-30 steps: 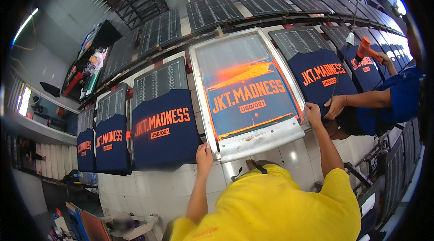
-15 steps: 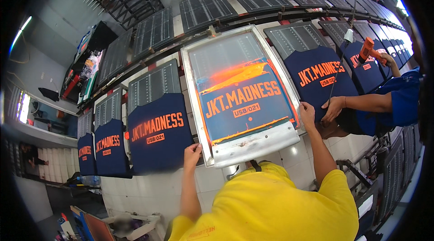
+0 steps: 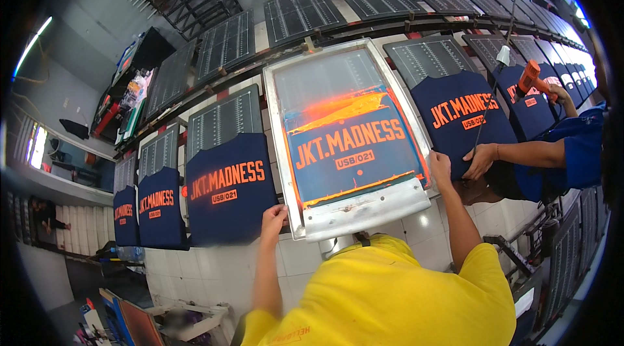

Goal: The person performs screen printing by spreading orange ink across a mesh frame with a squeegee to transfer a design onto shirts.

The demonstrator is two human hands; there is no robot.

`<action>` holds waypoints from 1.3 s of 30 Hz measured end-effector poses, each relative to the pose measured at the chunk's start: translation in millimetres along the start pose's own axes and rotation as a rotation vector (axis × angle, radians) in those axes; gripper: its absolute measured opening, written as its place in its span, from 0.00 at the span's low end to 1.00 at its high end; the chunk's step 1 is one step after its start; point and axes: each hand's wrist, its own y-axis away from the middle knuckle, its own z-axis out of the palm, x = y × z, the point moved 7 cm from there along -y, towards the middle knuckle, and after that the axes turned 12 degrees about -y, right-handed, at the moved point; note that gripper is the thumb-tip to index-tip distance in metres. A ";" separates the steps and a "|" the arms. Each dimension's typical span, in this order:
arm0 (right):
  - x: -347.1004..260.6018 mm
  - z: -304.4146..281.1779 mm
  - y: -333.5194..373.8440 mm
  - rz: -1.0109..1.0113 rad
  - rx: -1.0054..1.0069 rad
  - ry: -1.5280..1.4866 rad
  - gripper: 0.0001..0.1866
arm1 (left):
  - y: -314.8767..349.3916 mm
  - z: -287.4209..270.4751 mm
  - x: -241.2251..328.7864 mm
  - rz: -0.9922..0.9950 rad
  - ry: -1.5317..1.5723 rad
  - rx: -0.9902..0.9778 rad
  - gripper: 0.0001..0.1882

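A screen printing frame (image 3: 424, 151) with pale metal sides lies over a board in front of me. Thick orange ink (image 3: 344, 112) is banked across its mesh, above a block of lettering. At the frame's lower left corner, my left hand (image 3: 273, 221) is closed, its fingertips pinching the edge. My right hand (image 3: 441, 168) is closed at the right side rail, higher up. Beneath the mesh, dark blue cloth shows through. A wide metal plate (image 3: 367, 211) spans the frame's near end.
Navy shirts with orange print lie on boards to the left (image 3: 227, 216) and right (image 3: 465, 141). At the right, a co-worker's hand (image 3: 560, 96) holds an orange heat gun (image 3: 530, 79); their other hand (image 3: 481, 161) is close to my right. Boards (image 3: 302, 14) line the far row.
My view has shifted slightly. Both my hands stay at the frame's edges, and the ink keeps its place. The co-worker still holds the heat gun over a shirt.
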 end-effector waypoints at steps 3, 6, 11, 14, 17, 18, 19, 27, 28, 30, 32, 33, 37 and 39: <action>3.4 3.0 -3.2 -0.014 0.001 -0.013 0.23 | 1.8 0.9 1.0 -0.009 -0.012 0.072 0.15; 2.9 5.9 -3.5 0.023 -0.036 -0.089 0.23 | 8.4 3.3 4.6 -0.021 0.054 0.135 0.15; 18.0 1.3 -8.3 -0.024 -0.026 -0.042 0.23 | 6.8 9.2 11.2 0.107 -0.007 0.241 0.18; 2.1 -0.5 -0.4 -0.031 -0.048 -0.123 0.23 | 19.3 1.5 14.5 0.075 -0.083 0.293 0.20; -16.0 -6.1 17.6 -0.022 -0.083 -0.158 0.22 | 27.4 -8.7 14.7 0.133 -0.088 0.346 0.20; -21.3 -9.5 24.0 -0.033 -0.078 -0.168 0.21 | 28.0 -11.4 14.2 0.123 -0.073 0.351 0.20; -26.6 -9.2 31.2 -0.044 -0.072 -0.179 0.21 | 30.3 -15.7 11.2 0.095 -0.069 0.328 0.19; -77.5 57.5 121.9 -0.015 -0.047 -0.257 0.19 | 48.9 -121.8 -29.6 0.158 0.062 0.456 0.17; -84.8 72.2 137.0 -0.011 -0.066 -0.275 0.18 | 54.1 -143.5 -36.2 0.142 0.043 0.487 0.16; -96.4 102.7 165.7 -0.008 -0.078 -0.268 0.18 | 62.6 -184.4 -41.0 0.166 0.064 0.488 0.16; -108.9 141.8 194.8 -0.015 -0.104 -0.274 0.18 | 67.1 -231.3 -60.4 0.174 0.062 0.494 0.17; -115.9 159.9 211.2 -0.019 -0.112 -0.285 0.18 | 68.8 -254.1 -69.8 0.164 0.054 0.518 0.17; -130.5 221.2 258.8 -0.009 -0.121 -0.281 0.17 | 71.4 -329.0 -107.8 0.126 0.048 0.593 0.18; -134.8 246.0 275.1 -0.016 -0.127 -0.248 0.17 | 70.8 -358.6 -116.2 0.133 0.044 0.594 0.19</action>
